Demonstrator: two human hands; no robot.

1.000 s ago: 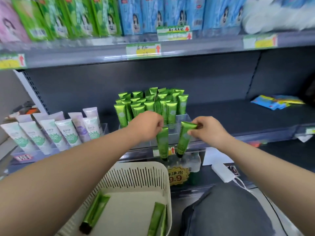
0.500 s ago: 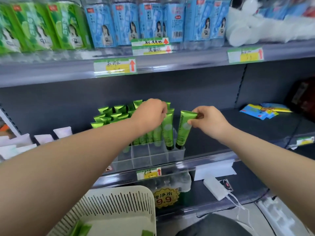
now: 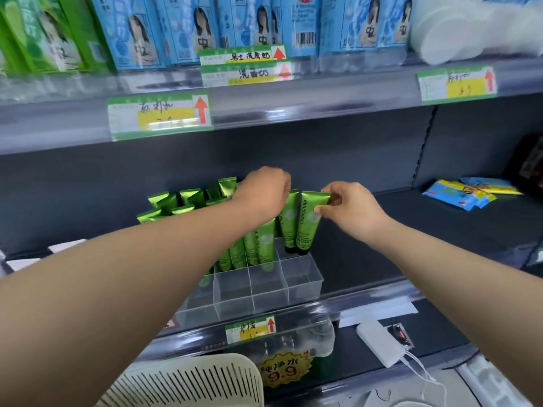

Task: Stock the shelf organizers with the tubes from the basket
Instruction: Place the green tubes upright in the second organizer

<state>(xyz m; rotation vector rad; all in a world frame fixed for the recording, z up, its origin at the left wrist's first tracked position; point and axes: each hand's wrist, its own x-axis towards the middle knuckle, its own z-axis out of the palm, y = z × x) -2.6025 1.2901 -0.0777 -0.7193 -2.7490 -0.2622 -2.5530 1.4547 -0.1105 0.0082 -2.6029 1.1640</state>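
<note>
Head view: nearest, the basket [image 3: 188, 383] sits below the organizer [image 3: 302, 282]. Over the organizer's right side, left hand [image 3: 264, 192] fingers pinch the left tube [image 3: 289, 221] by its top, and right hand [image 3: 352, 212] fingers pinch the right tube [image 3: 307, 227], caps down. A cap may catch a divider, or a tilt may topple the standing tubes [image 3: 266, 245] in the organizer.

"Chamomile" in pale letters down the rightmost green tube [image 3: 305, 218]. Far below that tube, on a yellow sign [image 3: 283, 373]: big "9.9", with "纯净水" over it. Between tube and sign, a small tag [image 3: 250, 329] with a red up arrow; writing too blurry to read. High above the tube, a top tag [image 3: 239, 55] with "男士 洗面奶" and, just under, a second tag [image 3: 249, 73] with "洗面奶". Beside those, "中" on blue boxes [image 3: 202, 39].
</note>
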